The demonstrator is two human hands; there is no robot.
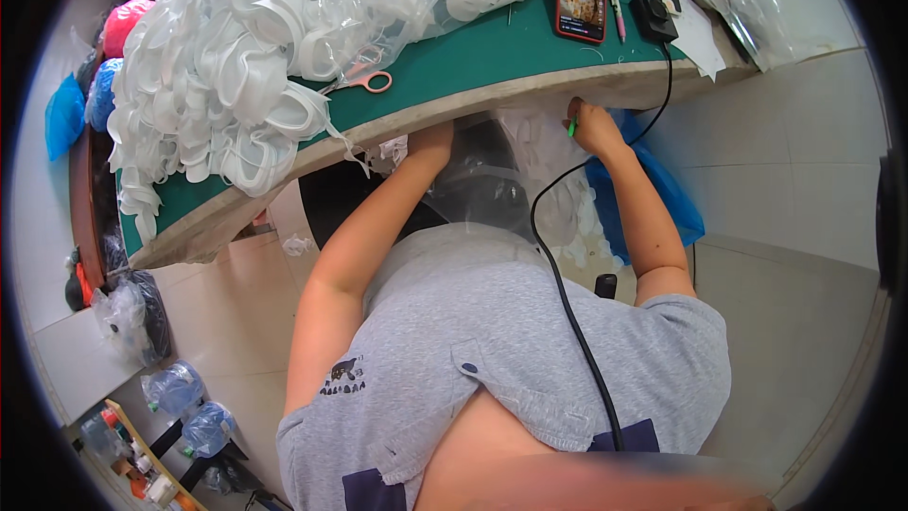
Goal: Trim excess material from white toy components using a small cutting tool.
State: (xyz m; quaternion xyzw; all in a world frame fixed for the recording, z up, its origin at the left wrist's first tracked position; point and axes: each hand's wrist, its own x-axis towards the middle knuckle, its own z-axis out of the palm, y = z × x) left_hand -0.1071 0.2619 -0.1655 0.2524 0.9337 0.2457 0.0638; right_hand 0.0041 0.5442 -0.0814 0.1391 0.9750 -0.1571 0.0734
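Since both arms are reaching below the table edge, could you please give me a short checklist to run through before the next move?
1. Left hand visible: not ok, it goes under the table edge.
2. Right hand grip: ok, closed around a small green object.
3. Clear plastic bag below the table: ok, between the arms.
4. Black cable: not ok, runs across the torso near the right arm.
5. Pink-handled scissors: ok, lying on the green mat.

Left hand (430, 144) hidden beyond the table edge (416, 118); fingers unseen. Small green item (572, 127) by right fingers (579, 114): unidentifiable.
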